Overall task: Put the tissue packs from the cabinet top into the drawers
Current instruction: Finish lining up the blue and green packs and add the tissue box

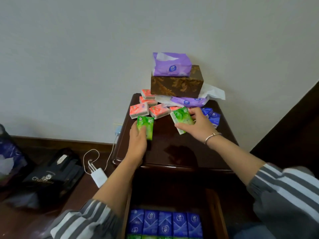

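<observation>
Dark wooden cabinet top (172, 152), head view: the left hand (138, 144) grips one green plastic-wrapped tissue pack (145, 125) near the left edge, fingers curled round its lower part. The right hand (198, 126) grips a second green tissue pack (183, 118) at the centre, thumb under it. Pink tissue packs (148, 109) lie toward the rear left corner. Blue tissue packs (212, 116) lie near the right edge, just beside the right hand. A brown patterned tissue box (177, 85) stands at the rear edge. Below the front edge, the open wooden drawer (219, 213) holds a row of blue drawer packs (165, 221).
</observation>
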A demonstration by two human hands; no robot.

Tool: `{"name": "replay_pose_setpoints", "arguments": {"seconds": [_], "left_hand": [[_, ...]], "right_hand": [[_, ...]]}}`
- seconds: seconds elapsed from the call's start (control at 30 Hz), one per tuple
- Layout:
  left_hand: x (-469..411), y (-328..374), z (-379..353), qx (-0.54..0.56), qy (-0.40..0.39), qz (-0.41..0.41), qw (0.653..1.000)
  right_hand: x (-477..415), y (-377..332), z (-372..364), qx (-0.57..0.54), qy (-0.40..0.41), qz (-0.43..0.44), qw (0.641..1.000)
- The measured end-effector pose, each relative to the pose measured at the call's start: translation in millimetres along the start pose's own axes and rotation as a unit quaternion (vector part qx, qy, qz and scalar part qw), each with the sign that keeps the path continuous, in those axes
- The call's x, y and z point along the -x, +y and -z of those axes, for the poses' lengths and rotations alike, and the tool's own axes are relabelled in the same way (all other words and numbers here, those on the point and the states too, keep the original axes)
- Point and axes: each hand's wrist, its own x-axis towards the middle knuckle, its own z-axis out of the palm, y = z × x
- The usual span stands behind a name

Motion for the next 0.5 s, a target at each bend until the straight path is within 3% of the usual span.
{"name": "replay_pose_setpoints", "arguments": {"seconds": [0.13, 0.23, 0.37, 0.43, 0.5], "left_hand": [[35, 10, -5, 0.11, -0.061, 0.098, 0.987], [64, 22, -14, 0.181, -0.171, 0.161, 0.955], [91, 39, -18, 0.279, -0.254, 0.246, 0.893], [97, 39, -22, 0.245, -0.249, 0.238, 0.906], [98, 35, -24, 0.2, -0.215, 0.226, 0.929]], "right_hand": [[58, -8, -3, -0.15, 0.006, -0.046, 0.988], [93, -11, -16, -0.119, 0.022, -0.043, 0.992], [119, -14, -30, -0.075, 0.073, -0.061, 0.993], [126, -16, -37, -0.074, 0.045, -0.093, 0.992], [133, -18, -40, -0.179, 0.005, -0.132, 0.975]]}}
